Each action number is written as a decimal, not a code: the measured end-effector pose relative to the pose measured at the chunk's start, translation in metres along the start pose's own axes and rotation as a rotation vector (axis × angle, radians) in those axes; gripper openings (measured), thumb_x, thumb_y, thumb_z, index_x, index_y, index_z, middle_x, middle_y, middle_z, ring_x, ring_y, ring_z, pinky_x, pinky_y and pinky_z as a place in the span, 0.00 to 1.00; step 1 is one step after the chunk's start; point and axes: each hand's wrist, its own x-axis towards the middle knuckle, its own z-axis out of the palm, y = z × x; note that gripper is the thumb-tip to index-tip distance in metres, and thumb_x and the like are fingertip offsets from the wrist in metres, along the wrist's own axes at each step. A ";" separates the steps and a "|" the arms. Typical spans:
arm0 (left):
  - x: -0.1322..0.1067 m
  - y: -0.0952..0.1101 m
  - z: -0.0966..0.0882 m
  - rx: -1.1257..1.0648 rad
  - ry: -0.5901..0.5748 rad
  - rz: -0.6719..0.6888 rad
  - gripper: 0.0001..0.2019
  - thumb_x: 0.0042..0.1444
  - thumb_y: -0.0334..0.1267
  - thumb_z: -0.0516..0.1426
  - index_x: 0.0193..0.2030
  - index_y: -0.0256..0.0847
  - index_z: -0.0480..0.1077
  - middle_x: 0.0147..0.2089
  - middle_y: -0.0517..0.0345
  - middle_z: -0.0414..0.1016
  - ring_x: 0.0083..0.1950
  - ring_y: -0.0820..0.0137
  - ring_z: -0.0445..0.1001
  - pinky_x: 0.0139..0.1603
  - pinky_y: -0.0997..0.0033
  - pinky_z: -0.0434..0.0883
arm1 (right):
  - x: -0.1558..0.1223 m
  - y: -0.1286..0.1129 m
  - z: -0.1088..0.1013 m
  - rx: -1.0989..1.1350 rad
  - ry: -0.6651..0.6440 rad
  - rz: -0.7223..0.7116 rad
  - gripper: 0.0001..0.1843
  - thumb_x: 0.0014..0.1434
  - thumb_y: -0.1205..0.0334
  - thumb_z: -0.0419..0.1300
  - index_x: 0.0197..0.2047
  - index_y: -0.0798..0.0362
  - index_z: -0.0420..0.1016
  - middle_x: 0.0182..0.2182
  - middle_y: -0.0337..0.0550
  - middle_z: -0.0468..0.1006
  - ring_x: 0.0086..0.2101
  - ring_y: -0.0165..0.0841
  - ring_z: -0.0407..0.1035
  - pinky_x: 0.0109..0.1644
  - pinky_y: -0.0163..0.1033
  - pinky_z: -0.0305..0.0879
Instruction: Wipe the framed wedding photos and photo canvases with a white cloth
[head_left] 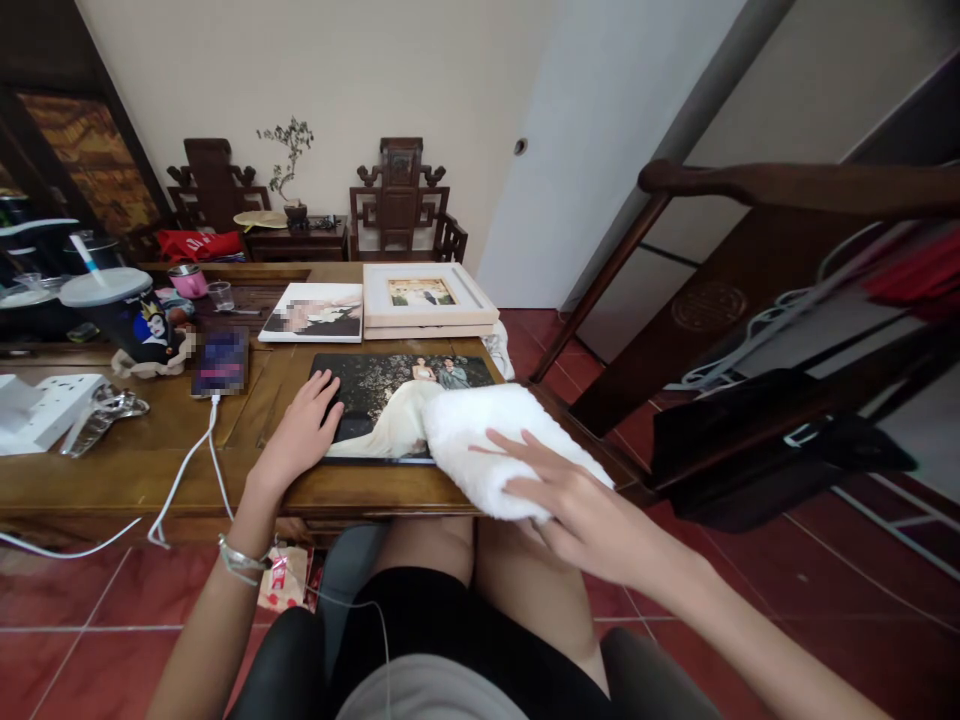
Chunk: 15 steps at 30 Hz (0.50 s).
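A glossy wedding photo panel (382, 400) lies flat on the wooden table near its front edge. My left hand (304, 425) rests on the panel's left edge with the fingers stretched out. In my right hand (559, 495) is a folded white towel (495, 425), gripped between thumb and fingers. The towel covers the panel's lower right corner and hangs a little past the table's edge. Whatever part of the panel lies under the towel is hidden.
Behind the panel lie a white photo album (315, 312) and stacked cream picture frames (427, 300). To the left are a charging phone (220, 362), a dark lidded cup (142, 320), a power strip (49, 410) and a clear hair claw (101, 415). A wooden rack (697, 290) stands at right.
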 end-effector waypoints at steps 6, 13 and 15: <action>0.000 0.003 -0.004 0.009 -0.022 0.004 0.29 0.66 0.44 0.43 0.66 0.25 0.61 0.72 0.39 0.56 0.74 0.58 0.50 0.74 0.54 0.49 | 0.078 0.070 0.003 -0.100 0.011 0.027 0.28 0.45 0.78 0.48 0.48 0.55 0.74 0.47 0.55 0.79 0.56 0.48 0.68 0.58 0.55 0.63; 0.000 0.003 -0.005 -0.020 0.010 -0.017 0.27 0.66 0.44 0.45 0.65 0.28 0.63 0.72 0.40 0.56 0.74 0.60 0.51 0.74 0.55 0.50 | 0.112 0.097 0.004 -0.114 0.051 0.106 0.25 0.46 0.76 0.47 0.46 0.58 0.75 0.39 0.56 0.80 0.43 0.48 0.73 0.48 0.48 0.67; 0.000 0.003 -0.004 -0.021 0.016 -0.023 0.27 0.66 0.44 0.45 0.65 0.28 0.63 0.71 0.39 0.57 0.74 0.60 0.51 0.73 0.55 0.50 | 0.093 0.085 0.006 -0.102 0.046 0.089 0.27 0.46 0.78 0.47 0.48 0.57 0.74 0.44 0.57 0.80 0.51 0.49 0.71 0.54 0.53 0.66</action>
